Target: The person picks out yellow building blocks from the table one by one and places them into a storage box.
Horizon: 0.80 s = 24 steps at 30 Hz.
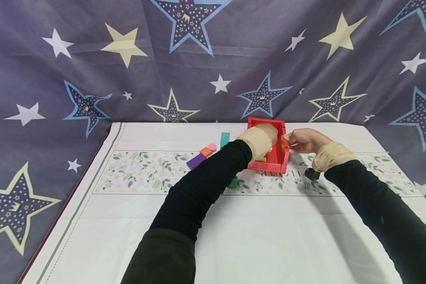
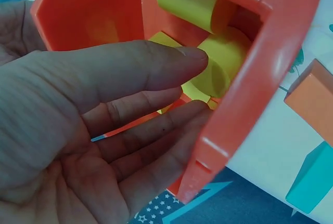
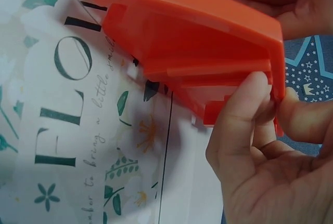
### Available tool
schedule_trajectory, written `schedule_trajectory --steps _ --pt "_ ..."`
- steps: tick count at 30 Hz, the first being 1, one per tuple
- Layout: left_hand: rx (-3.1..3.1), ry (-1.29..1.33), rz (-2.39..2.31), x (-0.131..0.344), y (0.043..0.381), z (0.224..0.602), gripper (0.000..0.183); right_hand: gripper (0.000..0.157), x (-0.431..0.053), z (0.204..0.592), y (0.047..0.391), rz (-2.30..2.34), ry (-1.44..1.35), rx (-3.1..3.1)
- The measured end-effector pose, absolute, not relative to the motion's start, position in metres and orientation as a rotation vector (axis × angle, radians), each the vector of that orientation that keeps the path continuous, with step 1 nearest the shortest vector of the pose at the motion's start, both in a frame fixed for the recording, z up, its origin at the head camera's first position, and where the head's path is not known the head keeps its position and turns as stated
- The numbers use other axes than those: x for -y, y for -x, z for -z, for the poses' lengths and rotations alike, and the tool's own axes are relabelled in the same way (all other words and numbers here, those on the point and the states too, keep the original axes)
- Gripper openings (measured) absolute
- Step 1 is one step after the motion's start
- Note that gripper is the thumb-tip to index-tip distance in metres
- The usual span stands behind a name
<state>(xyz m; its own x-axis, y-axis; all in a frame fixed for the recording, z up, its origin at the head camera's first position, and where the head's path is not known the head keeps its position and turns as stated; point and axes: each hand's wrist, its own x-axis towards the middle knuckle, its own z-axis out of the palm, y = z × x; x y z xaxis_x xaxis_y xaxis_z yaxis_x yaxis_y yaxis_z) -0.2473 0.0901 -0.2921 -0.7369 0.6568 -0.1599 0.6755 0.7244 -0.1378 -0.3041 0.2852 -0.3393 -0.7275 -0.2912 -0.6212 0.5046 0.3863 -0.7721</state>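
A red plastic bin (image 1: 275, 167) with an open top stands near the back of the table, tilted in the wrist views. Several yellow blocks lie in it, among them a half-round-looking block (image 2: 187, 3) and a round one (image 2: 226, 57). My left hand (image 2: 119, 94) reaches into the bin, thumb and fingers apart, the thumb tip in front of the round yellow block; no block shows gripped between them. At the bin's right side my right hand (image 3: 260, 167) pinches the rim between thumb and curled fingers.
Left of the bin lie a purple block (image 1: 196, 161), an orange block (image 1: 206, 152), a pink round block (image 1: 212, 147) and a teal block (image 1: 225, 139). A green block (image 1: 234, 183) shows partly behind the left sleeve. A star-patterned curtain (image 1: 198, 71) hangs behind the table.
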Motion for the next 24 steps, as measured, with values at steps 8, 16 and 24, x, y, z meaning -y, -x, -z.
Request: schedule_trajectory --steps 8,16,24 --pt "-2.819 -0.869 0.058 -0.094 0.261 0.29 0.02 0.016 -0.285 0.339 0.304 1.41 -0.193 -1.913" --pt "-2.812 -0.87 0.109 -0.103 0.283 0.292 0.028 0.01 -0.284 0.338 0.304 1.412 -0.206 -1.914" --pt "-2.809 -0.896 0.009 -0.087 0.281 0.283 0.027 0.006 -0.283 0.338 0.304 1.407 -0.216 -1.921"
